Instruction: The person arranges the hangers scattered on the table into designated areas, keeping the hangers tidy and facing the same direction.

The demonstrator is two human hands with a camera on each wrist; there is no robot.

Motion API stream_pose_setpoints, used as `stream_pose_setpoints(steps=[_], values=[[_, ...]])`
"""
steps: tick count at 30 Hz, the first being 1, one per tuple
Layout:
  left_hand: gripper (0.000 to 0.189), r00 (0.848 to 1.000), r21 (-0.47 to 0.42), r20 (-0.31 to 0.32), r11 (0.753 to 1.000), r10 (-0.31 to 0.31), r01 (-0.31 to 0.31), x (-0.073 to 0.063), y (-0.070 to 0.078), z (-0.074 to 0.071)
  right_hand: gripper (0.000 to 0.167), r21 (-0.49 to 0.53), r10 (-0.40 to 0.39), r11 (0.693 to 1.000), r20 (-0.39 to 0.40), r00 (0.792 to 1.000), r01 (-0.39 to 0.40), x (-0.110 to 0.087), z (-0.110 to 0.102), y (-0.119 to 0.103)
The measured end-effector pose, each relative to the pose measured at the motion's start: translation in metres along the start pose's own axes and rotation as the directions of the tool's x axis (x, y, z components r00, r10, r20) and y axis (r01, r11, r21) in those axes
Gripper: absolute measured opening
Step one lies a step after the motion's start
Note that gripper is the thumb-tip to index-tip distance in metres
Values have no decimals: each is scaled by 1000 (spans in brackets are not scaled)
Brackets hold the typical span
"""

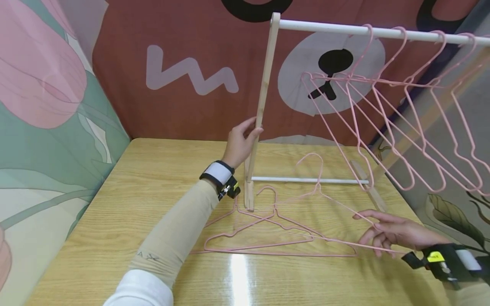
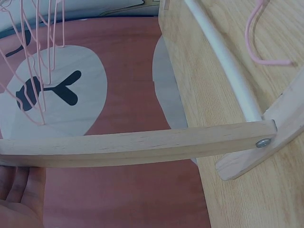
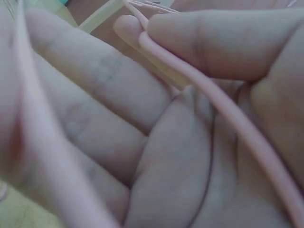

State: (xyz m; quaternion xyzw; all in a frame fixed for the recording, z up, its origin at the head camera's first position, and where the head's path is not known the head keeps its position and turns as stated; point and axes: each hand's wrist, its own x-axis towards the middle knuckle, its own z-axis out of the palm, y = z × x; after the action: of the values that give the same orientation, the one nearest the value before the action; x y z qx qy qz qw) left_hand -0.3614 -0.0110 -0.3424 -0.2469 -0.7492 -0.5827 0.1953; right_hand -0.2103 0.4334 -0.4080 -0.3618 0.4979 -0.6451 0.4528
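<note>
My left hand (image 1: 241, 142) holds the wooden upright post (image 1: 265, 85) of a clothes rack, its thumb in front and fingers behind. In the left wrist view the post (image 2: 118, 147) runs across, with part of the left hand (image 2: 21, 194) at its lower left. My right hand (image 1: 400, 231) pinches a pink clothes hanger (image 1: 346, 207) by its sloping arm, above the table. Up close, the hanger's wire (image 3: 213, 95) passes between thumb and forefinger and over the palm; its bottom bar (image 3: 42, 128) crosses in front of the other fingers.
Several pink hangers (image 1: 354, 114) hang from the rack's white top rail (image 1: 325, 27). More pink hangers (image 1: 264, 245) lie overlapping on the wooden table (image 1: 153, 204). A white lower rail (image 1: 306, 180) joins the rack's feet. A printed cloth (image 1: 191, 25) stands behind the table.
</note>
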Motion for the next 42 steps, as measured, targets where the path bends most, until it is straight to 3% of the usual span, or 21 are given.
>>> stream_pose_setpoints(steps=[18,26,34,42], values=[[40,1000,0,-6,1000,-3,3,0,0,0,65,158,-125,977,-108,986,142,-5,-6,-12],[40,1000,1,-7,1000,8,-8,1,-1,0,65,222,-208,947,-124,970,232,-9,-13,-10],[40,1000,-6,-5,1000,8,-8,1,-2,0,64,146,-235,949,-266,935,280,5,-12,-1],[40,1000,1,-5,1000,-3,3,1,-2,0,59,22,-216,969,-401,890,245,35,0,-2]])
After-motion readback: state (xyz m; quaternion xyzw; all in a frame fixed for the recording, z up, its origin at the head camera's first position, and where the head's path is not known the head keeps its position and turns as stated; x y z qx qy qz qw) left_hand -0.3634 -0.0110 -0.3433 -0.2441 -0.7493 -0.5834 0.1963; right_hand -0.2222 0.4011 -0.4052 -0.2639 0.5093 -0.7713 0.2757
